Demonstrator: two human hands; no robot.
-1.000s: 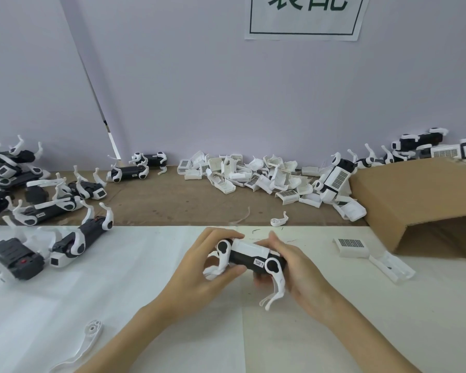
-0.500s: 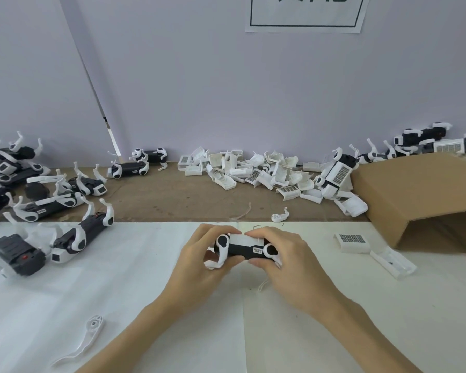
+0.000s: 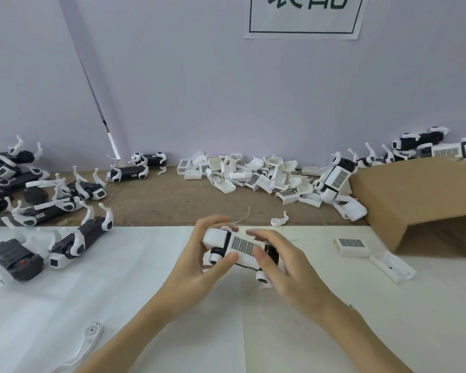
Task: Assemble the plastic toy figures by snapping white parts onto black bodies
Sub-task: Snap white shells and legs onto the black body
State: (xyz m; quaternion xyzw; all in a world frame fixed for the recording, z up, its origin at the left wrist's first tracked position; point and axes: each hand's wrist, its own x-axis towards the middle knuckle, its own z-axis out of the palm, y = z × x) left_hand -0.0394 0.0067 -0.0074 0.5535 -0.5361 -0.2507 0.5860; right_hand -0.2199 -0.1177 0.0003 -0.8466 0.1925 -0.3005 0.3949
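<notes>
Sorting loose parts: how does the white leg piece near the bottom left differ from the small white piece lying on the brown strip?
The leg piece is long and lies on the white sheet; the small piece is short, curled, and lies on brown board. Both are white plastic, loose, and untouched by either hand.

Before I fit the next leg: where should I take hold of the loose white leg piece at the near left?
Pinch the loose white leg piece by its thin curved stem, probably from above. It lies flat on the white sheet with its round hub pointing away, so the stem offers the narrowest span.
</notes>
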